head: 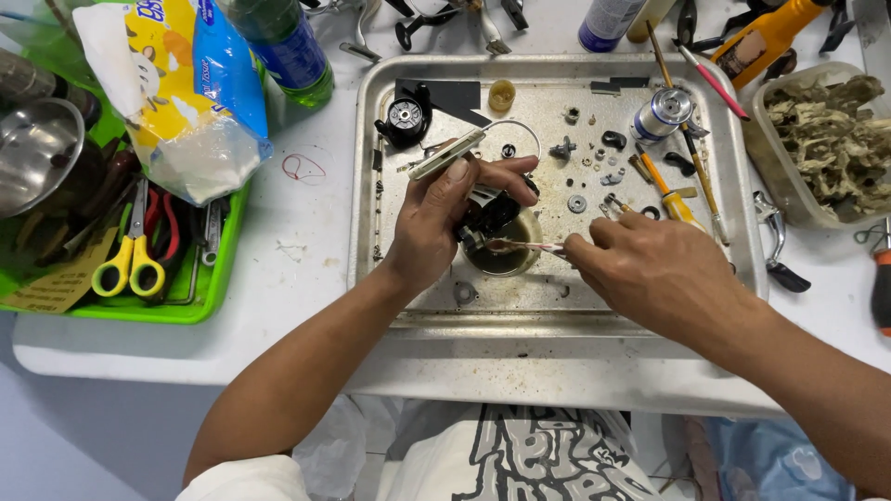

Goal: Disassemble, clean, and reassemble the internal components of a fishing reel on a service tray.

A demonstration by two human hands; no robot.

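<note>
A black fishing-reel body [490,211] with a thin wire bail arching from its top sits tilted above a small round cup [506,252] near the middle of the metal tray [557,320]. A slim brush [524,246] lies level, its tip touching the reel's underside over the cup.

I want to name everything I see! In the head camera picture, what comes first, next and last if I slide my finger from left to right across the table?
Steel bowl → yellow scissors → snack bag → green bottle → left hand → right hand → tub of brown chunks.
</note>
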